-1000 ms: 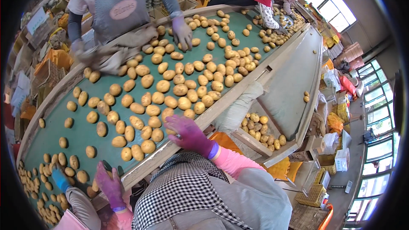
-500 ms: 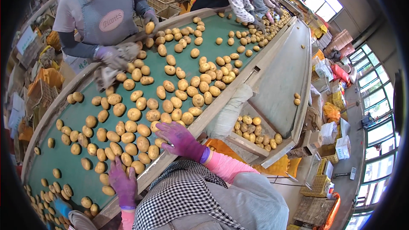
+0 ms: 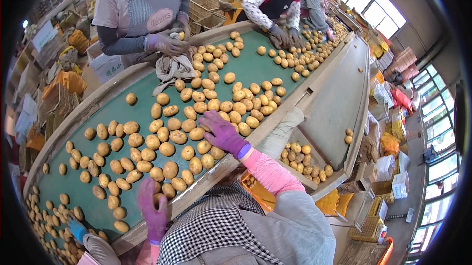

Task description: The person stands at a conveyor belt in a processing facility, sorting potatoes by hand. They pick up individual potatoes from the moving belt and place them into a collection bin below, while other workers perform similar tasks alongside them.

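Note:
Many loose potatoes [image 3: 170, 169] lie spread over a green belt [image 3: 142, 85] in front of me. My right hand [image 3: 226, 133], in a purple glove, reaches over the near rail. Its fingers are stretched out above and against potatoes by the belt's near side. My left hand [image 3: 153, 211], also in a purple glove, is at the near edge farther left. Its fingers are spread, pointing up beside a few potatoes, and I see nothing held in it. A black-and-white checked cloth [image 3: 211, 228] covers my front.
Opposite, a co-worker's gloved hands [image 3: 169, 43] hold a potato above a grey cloth [image 3: 174, 68]. Another's dark gloves [image 3: 286, 38] work farther up the belt. A blue-gloved hand [image 3: 77, 229] reaches in at lower left. Right of the rail is a metal chute [image 3: 334, 112] with a potato-filled compartment [image 3: 305, 159].
The view has shifted. My right hand has moved farther up along the belt, fingers still stretched; my left stays at the near edge. The co-worker opposite has brought both hands together above the grey cloth.

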The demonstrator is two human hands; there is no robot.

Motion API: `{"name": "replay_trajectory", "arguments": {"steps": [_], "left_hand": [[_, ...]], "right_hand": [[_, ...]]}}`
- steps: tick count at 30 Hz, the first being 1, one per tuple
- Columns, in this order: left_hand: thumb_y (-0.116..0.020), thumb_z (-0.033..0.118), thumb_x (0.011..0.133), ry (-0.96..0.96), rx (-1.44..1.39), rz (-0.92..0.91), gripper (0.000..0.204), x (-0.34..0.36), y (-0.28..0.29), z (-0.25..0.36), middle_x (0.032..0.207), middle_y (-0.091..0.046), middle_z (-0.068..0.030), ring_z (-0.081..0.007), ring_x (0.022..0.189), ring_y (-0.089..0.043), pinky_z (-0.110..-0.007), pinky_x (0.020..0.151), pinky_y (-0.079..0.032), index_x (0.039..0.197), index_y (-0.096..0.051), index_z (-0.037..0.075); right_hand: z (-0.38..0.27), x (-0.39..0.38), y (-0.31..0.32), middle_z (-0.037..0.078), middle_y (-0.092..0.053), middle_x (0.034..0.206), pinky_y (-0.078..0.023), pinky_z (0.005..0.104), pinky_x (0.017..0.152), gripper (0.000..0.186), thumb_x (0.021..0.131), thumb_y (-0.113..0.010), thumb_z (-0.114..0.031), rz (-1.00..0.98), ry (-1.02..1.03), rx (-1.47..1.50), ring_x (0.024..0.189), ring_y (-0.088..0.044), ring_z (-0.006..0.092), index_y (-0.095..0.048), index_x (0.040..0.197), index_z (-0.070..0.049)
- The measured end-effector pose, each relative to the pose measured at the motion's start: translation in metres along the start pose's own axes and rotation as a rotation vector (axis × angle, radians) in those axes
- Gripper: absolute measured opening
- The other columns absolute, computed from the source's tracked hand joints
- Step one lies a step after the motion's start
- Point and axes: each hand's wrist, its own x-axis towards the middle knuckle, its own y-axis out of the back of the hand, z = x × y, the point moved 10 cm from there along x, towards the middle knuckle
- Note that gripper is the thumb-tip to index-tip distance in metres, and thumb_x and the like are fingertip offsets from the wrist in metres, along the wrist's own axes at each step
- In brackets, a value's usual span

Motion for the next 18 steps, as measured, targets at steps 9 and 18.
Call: {"name": "replay_trajectory", "arguments": {"steps": [9,18], "left_hand": [[-0.066,0.021,0.100,0.303,0.656,0.222,0.066,-0.033,0.035,-0.057,0.167,-0.042,-0.0247,-0.0414,0.154,-0.040,-0.052,0.126,-0.030,0.158,-0.047,-0.003],[-0.066,0.024,0.100,0.343,0.629,0.164,0.067,-0.008,-0.016,-0.027,0.167,-0.043,-0.0242,-0.0409,0.153,-0.041,-0.053,0.127,-0.028,0.158,-0.047,-0.002]], "right_hand": [[-0.070,-0.025,0.007,0.020,-0.056,0.154,-0.039,0.0572,0.122,0.053,0.093,-0.075,-0.029,-0.051,0.277,0.181,0.147,-0.051,0.0370,-0.065,0.140,-0.006],[-0.039,-0.056,0.001,0.011,-0.055,0.157,-0.039,0.0555,0.123,0.051,0.096,-0.072,-0.026,-0.068,0.355,0.166,0.148,-0.050,0.0318,-0.061,0.144,-0.011]]}}
